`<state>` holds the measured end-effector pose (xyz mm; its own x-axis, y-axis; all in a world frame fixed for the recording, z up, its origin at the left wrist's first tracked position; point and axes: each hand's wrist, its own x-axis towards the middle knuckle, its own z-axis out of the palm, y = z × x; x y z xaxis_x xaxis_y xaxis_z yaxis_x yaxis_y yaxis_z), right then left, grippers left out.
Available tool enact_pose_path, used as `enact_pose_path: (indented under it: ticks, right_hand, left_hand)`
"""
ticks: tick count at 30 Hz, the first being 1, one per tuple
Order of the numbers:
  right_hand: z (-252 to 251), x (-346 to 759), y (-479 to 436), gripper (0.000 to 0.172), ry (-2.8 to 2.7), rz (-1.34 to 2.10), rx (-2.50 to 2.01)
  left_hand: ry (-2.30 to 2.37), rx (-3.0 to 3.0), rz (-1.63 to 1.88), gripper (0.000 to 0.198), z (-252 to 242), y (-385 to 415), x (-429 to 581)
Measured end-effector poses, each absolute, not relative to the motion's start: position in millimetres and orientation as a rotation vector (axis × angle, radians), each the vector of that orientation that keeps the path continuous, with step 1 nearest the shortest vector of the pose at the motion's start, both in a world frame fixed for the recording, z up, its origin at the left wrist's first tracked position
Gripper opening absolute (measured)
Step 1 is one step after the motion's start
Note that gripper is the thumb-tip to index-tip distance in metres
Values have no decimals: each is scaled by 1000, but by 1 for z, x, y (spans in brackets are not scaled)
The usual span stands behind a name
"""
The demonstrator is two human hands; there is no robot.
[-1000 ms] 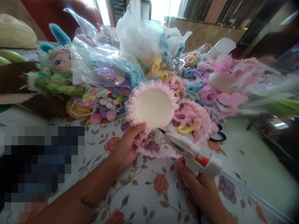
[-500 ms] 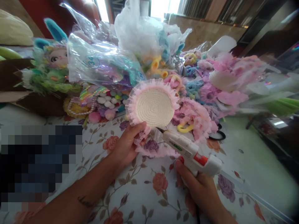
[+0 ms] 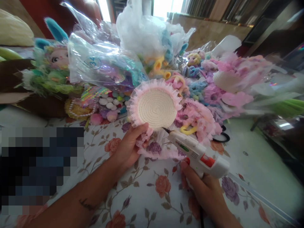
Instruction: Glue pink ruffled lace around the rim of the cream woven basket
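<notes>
"34" is read on a clear plastic bag (image 3: 102, 68) at upper left. A lace-trimmed woven disc (image 3: 155, 105) is pinched by the closed left hand (image 3: 129, 147); a white glue gun (image 3: 198, 155) is gripped by the right hand (image 3: 204, 190).

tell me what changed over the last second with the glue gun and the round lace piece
Little changed. The right hand shifted the glue gun slightly rightward, its nozzle staying at the lower edge of the round lace-trimmed disc. The left hand kept its grip on the disc's pink lace edge. The bags and trinkets behind stayed put.
</notes>
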<state>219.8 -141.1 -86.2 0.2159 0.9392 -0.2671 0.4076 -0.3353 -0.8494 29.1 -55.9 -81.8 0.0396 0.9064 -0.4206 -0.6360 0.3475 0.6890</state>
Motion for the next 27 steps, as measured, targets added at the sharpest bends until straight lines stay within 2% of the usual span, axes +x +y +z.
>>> enact_pose_path:
  ticks: [4, 15, 27]
  right_hand:
    - [-87, 220, -140, 44, -1246, 1122, -1827]
    - [-88, 224, -143, 44, -1214, 1032, -1953]
    - [-88, 222, -142, 42, -1239, 1054, -1865]
  left_hand:
    - [952, 355, 1217, 35, -82, -56, 28]
    - [937, 344, 1227, 37, -85, -54, 28]
    - [943, 346, 1233, 37, -85, -56, 28]
